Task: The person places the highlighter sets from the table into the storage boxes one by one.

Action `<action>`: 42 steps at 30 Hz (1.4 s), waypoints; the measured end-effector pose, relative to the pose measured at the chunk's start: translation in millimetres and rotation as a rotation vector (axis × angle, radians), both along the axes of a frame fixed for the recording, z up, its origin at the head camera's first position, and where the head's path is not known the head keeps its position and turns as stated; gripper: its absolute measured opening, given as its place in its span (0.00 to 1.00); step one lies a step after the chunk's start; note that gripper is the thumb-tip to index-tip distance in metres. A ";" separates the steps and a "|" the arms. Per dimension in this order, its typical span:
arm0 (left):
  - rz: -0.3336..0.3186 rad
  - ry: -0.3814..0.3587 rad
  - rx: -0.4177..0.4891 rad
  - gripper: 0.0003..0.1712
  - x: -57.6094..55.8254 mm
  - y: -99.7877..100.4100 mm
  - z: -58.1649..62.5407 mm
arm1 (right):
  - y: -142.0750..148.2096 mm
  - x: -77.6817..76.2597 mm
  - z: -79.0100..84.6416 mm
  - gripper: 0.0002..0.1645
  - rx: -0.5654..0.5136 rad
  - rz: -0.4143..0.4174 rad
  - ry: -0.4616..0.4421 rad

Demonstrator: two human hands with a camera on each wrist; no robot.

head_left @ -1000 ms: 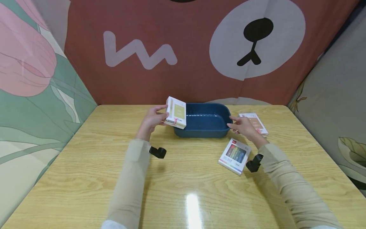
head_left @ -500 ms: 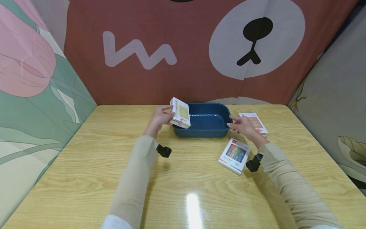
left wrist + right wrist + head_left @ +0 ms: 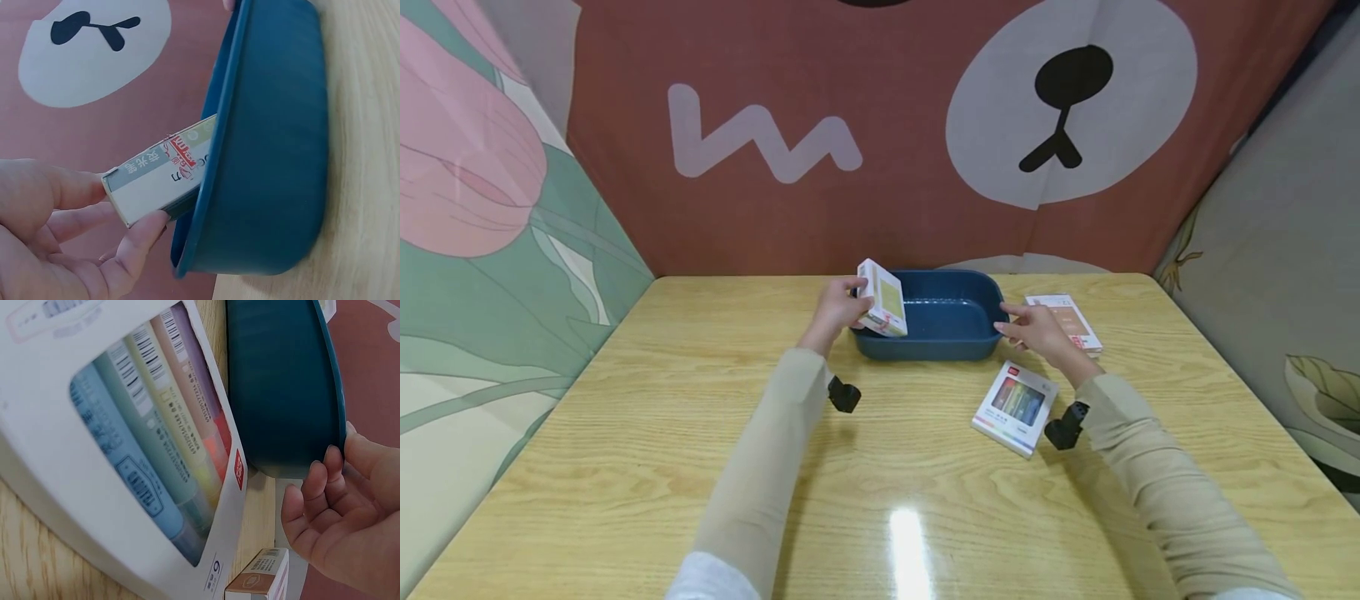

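Note:
A white box with a yellow-green panel (image 3: 891,297) is pinched at its left edge by my left hand (image 3: 837,312). It tilts over the left end of a dark blue plastic bin (image 3: 940,350). In the left wrist view, thumb and fingers grip one end of the box (image 3: 159,165), while its far end dips behind the bin's rim (image 3: 215,162). My right hand (image 3: 1042,335) holds the bin's right end; the right wrist view has its thumb and fingertips pinching the rim there (image 3: 337,394).
A white windowed box of highlighter pens (image 3: 1015,408) lies on the wooden table (image 3: 625,433) in front of the bin's right end. Partly behind my right hand is another white box with a brown panel (image 3: 1073,321). A printed brown cloth (image 3: 880,217) hangs behind the table.
My left hand has moved right with the white box, carrying it further over the bin and slightly lower. My right hand has stayed on the rim, and the bin has barely shifted.

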State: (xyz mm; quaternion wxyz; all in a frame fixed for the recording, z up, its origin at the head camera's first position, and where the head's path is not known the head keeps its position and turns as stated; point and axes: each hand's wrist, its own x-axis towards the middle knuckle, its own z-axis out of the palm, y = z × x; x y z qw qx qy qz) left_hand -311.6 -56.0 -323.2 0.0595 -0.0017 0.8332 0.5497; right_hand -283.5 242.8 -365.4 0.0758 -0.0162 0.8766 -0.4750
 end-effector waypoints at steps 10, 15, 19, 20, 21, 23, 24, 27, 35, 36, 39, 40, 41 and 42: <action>0.005 -0.022 -0.108 0.25 -3.0 5.6 -4.7 | -0.5 -0.2 0.3 0.32 0.002 -0.010 -0.004; 0.013 -0.019 -0.170 0.25 -3.2 6.4 -8.1 | -1.0 -0.2 -0.3 0.31 -0.002 -0.011 -0.008; 0.010 -0.018 -0.177 0.25 -3.0 7.3 -8.8 | -0.7 -0.1 -0.6 0.32 -0.006 -0.009 -0.004; 0.006 -0.013 -0.181 0.25 -3.1 7.7 -9.1 | -0.7 0.0 -0.6 0.32 -0.008 -0.009 -0.003; 0.003 -0.010 -0.181 0.25 -3.5 7.9 -9.6 | -0.9 0.3 -0.4 0.32 -0.008 -0.009 -0.003; -0.003 -0.004 -0.186 0.25 -4.3 8.8 -10.7 | -0.9 0.5 -0.2 0.32 -0.012 -0.008 -0.003; -0.006 -0.003 -0.190 0.24 -4.9 9.4 -11.3 | -0.9 0.7 0.0 0.32 -0.012 -0.009 -0.003; -0.006 -0.010 -0.209 0.24 -6.2 10.8 -12.8 | -1.0 1.2 0.6 0.32 -0.011 -0.008 0.000; -0.013 0.045 -0.324 0.21 -5.3 12.4 -14.0 | -2.2 1.6 1.7 0.31 0.002 -0.015 -0.006; -0.013 0.056 -0.337 0.18 -4.7 12.7 -14.0 | -2.3 1.6 1.9 0.32 0.004 -0.016 -0.008; -0.005 0.079 -0.358 0.10 -3.0 13.6 -13.2 | -2.3 1.5 2.1 0.32 0.002 -0.016 -0.010; -0.003 0.093 -0.372 0.09 -2.6 14.0 -12.9 | -2.1 1.4 2.0 0.32 0.002 -0.015 -0.010; -0.001 0.106 -0.384 0.08 -2.2 14.5 -12.7 | -2.0 1.4 1.9 0.32 0.001 -0.014 -0.010; 0.002 0.118 -0.396 0.08 -1.9 14.7 -12.3 | -1.8 1.3 1.8 0.32 0.001 -0.014 -0.009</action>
